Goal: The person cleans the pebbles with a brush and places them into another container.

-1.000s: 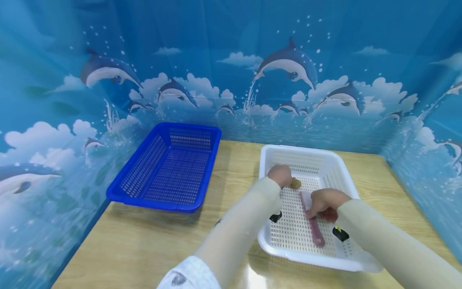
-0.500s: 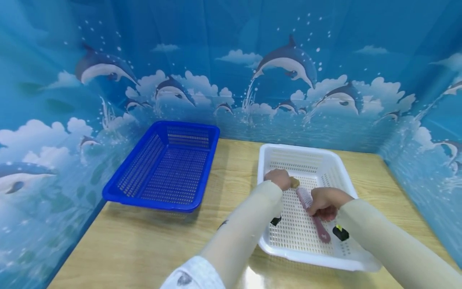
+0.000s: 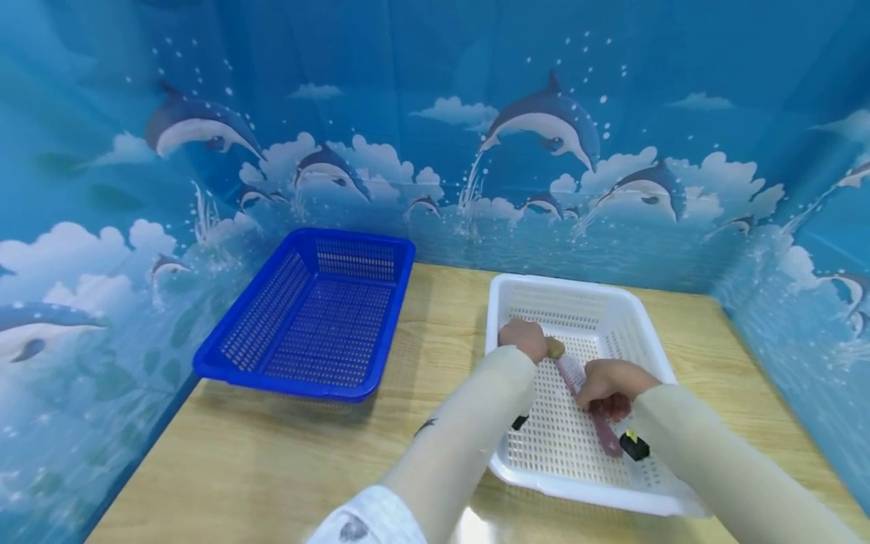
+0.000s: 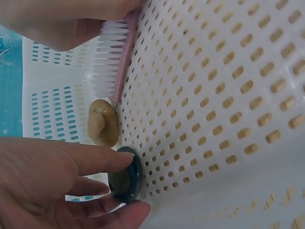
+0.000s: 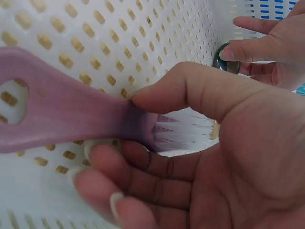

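Both hands are inside the white basket [image 3: 571, 493]. My left hand [image 4: 47, 186] pinches a smooth, dark oval stone [image 4: 125, 177] between thumb and fingers, low against the basket floor; in the head view the stone is hidden behind that hand [image 3: 523, 338]. Just beyond it lies a yellow-brown lumpy stone [image 4: 103, 123], which also shows in the head view. A pink brush [image 5: 62, 102] with white bristles [image 4: 107, 57] slants across the basket floor. Thumb and fingers of my right hand [image 5: 205, 129] pinch its neck, where handle meets bristles. The handle's end has a hole.
A blue perforated basket [image 3: 306, 387] with nothing in it stands to the left on the wooden table [image 3: 272, 468]. A dolphin-print sheet [image 3: 421, 136] rises behind the table and along both sides.
The brush has turned slightly, its handle end swinging right and its bristle end toward the yellow-brown stone. The right hand stays at the brush; the left hand has shifted only a little.
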### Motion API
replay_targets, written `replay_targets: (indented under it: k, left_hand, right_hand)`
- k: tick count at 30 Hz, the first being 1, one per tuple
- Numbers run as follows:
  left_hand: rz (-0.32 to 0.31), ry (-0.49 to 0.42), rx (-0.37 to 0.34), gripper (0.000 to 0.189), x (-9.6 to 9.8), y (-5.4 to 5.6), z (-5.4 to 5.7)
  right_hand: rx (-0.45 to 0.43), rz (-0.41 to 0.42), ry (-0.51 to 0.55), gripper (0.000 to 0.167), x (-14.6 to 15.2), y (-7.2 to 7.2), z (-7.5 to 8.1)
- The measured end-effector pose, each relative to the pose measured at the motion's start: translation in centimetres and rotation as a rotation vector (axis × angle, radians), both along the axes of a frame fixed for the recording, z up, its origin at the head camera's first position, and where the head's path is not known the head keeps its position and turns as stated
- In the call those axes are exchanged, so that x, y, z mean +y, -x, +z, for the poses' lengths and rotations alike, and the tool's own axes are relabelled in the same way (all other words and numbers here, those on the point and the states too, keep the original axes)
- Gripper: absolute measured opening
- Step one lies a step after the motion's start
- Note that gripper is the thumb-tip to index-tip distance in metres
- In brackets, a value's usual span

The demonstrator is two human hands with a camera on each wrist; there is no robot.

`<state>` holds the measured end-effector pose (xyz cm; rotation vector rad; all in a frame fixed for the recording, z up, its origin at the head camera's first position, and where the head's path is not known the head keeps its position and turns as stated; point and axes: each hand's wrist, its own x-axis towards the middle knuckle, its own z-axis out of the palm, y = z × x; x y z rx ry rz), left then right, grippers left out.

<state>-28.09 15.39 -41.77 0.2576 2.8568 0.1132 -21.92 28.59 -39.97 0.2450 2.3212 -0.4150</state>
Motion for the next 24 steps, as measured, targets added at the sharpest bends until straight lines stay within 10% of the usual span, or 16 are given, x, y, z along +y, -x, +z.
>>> replay_targets:
  k: [24]
  left_hand:
    - [-0.044,-0.004,-0.037,0.034,0.15,-0.76,0.53]
  right_hand:
    - [0.049,0.026,-0.013,0.010,0.41,0.00,-0.01]
